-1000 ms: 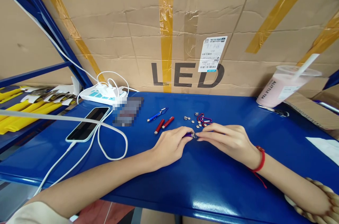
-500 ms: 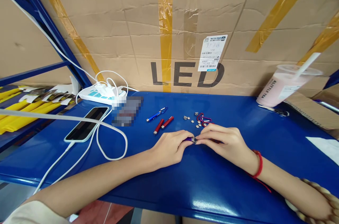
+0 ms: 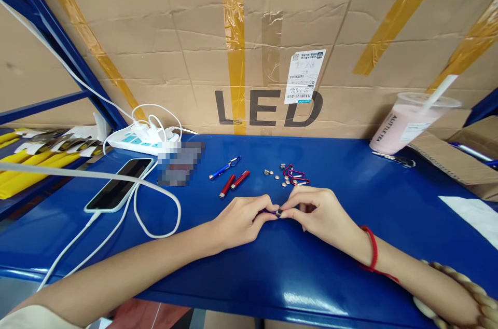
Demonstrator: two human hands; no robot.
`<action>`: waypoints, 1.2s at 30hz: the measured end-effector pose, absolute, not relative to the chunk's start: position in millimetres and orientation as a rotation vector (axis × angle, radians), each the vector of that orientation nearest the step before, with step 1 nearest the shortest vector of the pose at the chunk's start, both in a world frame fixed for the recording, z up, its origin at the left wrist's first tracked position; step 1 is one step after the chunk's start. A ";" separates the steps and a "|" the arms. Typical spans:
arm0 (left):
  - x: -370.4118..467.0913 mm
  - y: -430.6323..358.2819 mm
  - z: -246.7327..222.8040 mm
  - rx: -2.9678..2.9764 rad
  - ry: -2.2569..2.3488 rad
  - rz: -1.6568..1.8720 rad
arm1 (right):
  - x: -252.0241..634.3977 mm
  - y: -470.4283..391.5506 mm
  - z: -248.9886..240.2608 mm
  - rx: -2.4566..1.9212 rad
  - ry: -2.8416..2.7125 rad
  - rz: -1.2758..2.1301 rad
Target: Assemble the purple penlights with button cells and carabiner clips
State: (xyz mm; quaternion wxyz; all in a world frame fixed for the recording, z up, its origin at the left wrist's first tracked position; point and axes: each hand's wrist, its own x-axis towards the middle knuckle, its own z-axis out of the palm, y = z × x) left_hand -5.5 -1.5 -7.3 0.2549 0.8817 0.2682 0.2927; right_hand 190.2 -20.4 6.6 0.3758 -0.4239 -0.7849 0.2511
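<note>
Between my fingers is a small purple mini flashlight [image 3: 268, 210] with a silvery metal end, mostly covered. My left hand [image 3: 241, 220] is closed around its body. My right hand [image 3: 321, 212] pinches the metal end with thumb and forefinger; whether a loose part is in that pinch is hidden. Beyond my hands lie two red flashlight tubes [image 3: 227, 186] and a blue mini flashlight [image 3: 220, 170] with a clip. Several silver button cells [image 3: 286, 182] are scattered beside red and purple carabiner clips [image 3: 298, 175].
A phone [image 3: 120, 183] with white cables lies at left, near a power strip [image 3: 143, 139]. A pixelated dark item [image 3: 181, 163] is beside it. A pink drink cup [image 3: 402, 124] and keys [image 3: 397, 159] stand right. A large cardboard box [image 3: 187, 49] closes off the back.
The view has shifted slightly, moving the scene left. My hands stay together at the flashlight, and my right fingers are more curled around its metal end.
</note>
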 end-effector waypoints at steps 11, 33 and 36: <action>-4.5 1.9 -10.4 2.514 0.683 0.890 | 186.2 -20.3 4.7 -1.186 -1.840 0.964; -3.7 0.1 -10.2 2.667 0.695 0.950 | 185.7 -22.4 12.2 -1.370 -1.742 1.167; -3.0 -0.9 -8.9 2.672 0.724 0.904 | 184.4 -24.6 14.1 -1.376 -1.778 1.092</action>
